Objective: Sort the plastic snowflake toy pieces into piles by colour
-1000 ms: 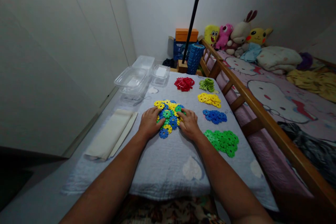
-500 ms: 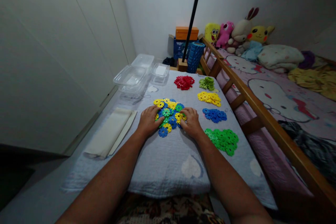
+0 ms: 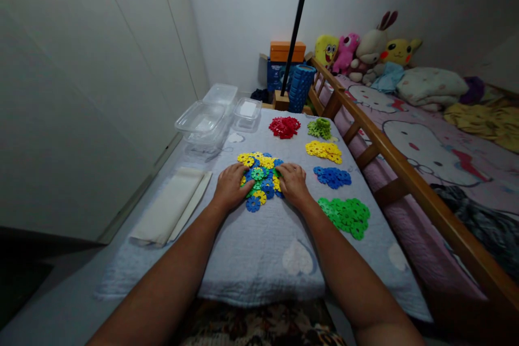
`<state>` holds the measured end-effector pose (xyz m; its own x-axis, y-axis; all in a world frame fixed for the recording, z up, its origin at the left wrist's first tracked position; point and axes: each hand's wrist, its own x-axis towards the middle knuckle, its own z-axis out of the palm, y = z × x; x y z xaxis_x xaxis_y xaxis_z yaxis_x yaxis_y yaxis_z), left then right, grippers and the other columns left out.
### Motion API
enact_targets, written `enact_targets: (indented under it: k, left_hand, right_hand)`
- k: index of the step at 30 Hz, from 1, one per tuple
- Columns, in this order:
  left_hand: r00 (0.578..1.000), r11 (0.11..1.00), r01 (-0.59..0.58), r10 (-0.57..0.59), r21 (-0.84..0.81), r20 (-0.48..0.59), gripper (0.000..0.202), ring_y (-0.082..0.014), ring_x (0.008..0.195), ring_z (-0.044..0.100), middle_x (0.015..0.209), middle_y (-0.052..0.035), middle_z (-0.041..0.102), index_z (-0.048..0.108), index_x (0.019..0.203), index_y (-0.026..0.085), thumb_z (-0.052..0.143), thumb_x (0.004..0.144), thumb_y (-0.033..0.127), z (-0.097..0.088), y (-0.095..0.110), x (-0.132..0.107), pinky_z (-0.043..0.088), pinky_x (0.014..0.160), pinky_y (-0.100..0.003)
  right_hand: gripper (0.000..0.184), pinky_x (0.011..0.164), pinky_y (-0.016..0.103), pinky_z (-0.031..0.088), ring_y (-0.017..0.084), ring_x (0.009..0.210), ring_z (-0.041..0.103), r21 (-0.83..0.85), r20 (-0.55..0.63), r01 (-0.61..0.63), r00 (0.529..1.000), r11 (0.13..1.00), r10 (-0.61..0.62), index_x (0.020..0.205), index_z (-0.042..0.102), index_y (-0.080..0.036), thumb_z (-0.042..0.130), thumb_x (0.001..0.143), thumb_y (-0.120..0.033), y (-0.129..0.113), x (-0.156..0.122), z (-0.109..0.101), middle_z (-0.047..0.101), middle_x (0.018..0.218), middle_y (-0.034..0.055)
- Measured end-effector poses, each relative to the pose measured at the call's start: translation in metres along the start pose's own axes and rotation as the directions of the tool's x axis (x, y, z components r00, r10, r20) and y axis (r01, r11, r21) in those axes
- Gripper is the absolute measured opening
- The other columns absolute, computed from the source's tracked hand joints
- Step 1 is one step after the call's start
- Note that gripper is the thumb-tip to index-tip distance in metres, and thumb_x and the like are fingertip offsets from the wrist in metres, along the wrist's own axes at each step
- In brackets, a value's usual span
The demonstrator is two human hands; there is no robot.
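Note:
A mixed pile of yellow, blue and green plastic flower-shaped discs (image 3: 258, 174) lies on the cloth between my hands. My left hand (image 3: 232, 186) rests against the pile's left side, its thumb apart from the fingers and touching the discs. At the right side, my right hand (image 3: 294, 184) has its fingertips closed on a green flower disc (image 3: 277, 171), mostly covered by the fingers. To the right lie sorted heaps of the same discs: red (image 3: 285, 127), light green (image 3: 319, 128), yellow (image 3: 324, 151), blue (image 3: 332, 177) and green (image 3: 345, 217).
Clear plastic containers (image 3: 201, 117) stand at the table's back left, beside a smaller lidded box (image 3: 247, 110). A folded beige cloth (image 3: 170, 206) lies at the left. The wooden bed rail (image 3: 385, 157) runs along the right edge. A black pole (image 3: 297, 27) rises behind the table.
My right hand has shifted slightly up and left over the green disc at the pile's edge, and its fingertips have closed there. My left hand stays nearly still.

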<state>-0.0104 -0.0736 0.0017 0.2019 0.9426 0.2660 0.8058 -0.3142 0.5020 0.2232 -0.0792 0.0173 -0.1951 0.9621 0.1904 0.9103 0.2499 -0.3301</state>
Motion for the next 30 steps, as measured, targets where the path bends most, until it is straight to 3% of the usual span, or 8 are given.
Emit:
enact_targets:
  k: [6, 15, 24, 30]
  left_hand:
    - [1.000, 1.000, 0.004, -0.004, 0.017, 0.016, 0.042, -0.0316, 0.133, 0.055, 0.139, -0.0123, 0.063, 0.064, 0.125, 0.022, 0.060, 0.088, 0.042, -0.0014, 0.0003, 0.0015, 0.041, 0.114, -0.051]
    - [1.000, 1.000, -0.008, 0.008, -0.003, 0.019, 0.043, -0.0327, 0.134, 0.054, 0.139, -0.0140, 0.062, 0.065, 0.124, 0.019, 0.061, 0.087, 0.042, -0.0034, 0.0004, 0.0010, 0.041, 0.115, -0.050]
    - [1.000, 1.000, -0.024, 0.024, -0.010, 0.012, 0.043, -0.0322, 0.133, 0.055, 0.137, -0.0134, 0.063, 0.065, 0.123, 0.021, 0.060, 0.087, 0.044, 0.0001, -0.0047, 0.0023, 0.042, 0.114, -0.050]
    - [1.000, 1.000, -0.017, 0.017, -0.010, 0.021, 0.042, -0.0316, 0.132, 0.055, 0.137, -0.0117, 0.063, 0.064, 0.123, 0.023, 0.058, 0.088, 0.045, -0.0021, -0.0046, 0.0024, 0.041, 0.114, -0.051]
  right_hand:
    - [0.037, 0.107, 0.043, 0.035, 0.029, 0.123, 0.046, -0.035, -0.012, 0.003, 1.000, 0.999, -0.003, 0.129, 0.070, -0.027, 0.050, 0.098, -0.021, 0.0019, -0.0020, 0.0014, 0.064, 0.133, 0.0102]
    - [0.039, 0.107, 0.043, 0.033, 0.029, 0.124, 0.046, 0.037, -0.029, 0.062, 0.998, 0.997, -0.061, 0.127, 0.069, -0.022, 0.055, 0.091, -0.018, 0.0014, -0.0046, 0.0002, 0.064, 0.137, 0.0098]
    - [0.024, 0.101, 0.041, 0.034, 0.026, 0.113, 0.052, 0.011, -0.047, 0.067, 0.997, 0.998, -0.067, 0.110, 0.073, -0.022, 0.051, 0.099, -0.023, 0.0001, -0.0023, -0.0007, 0.072, 0.121, 0.0102]
    - [0.027, 0.095, 0.037, 0.037, 0.025, 0.103, 0.054, 0.029, -0.196, -0.006, 0.981, 1.000, 0.011, 0.101, 0.072, -0.020, 0.045, 0.102, -0.022, 0.0040, 0.0028, -0.0066, 0.072, 0.105, 0.0103]
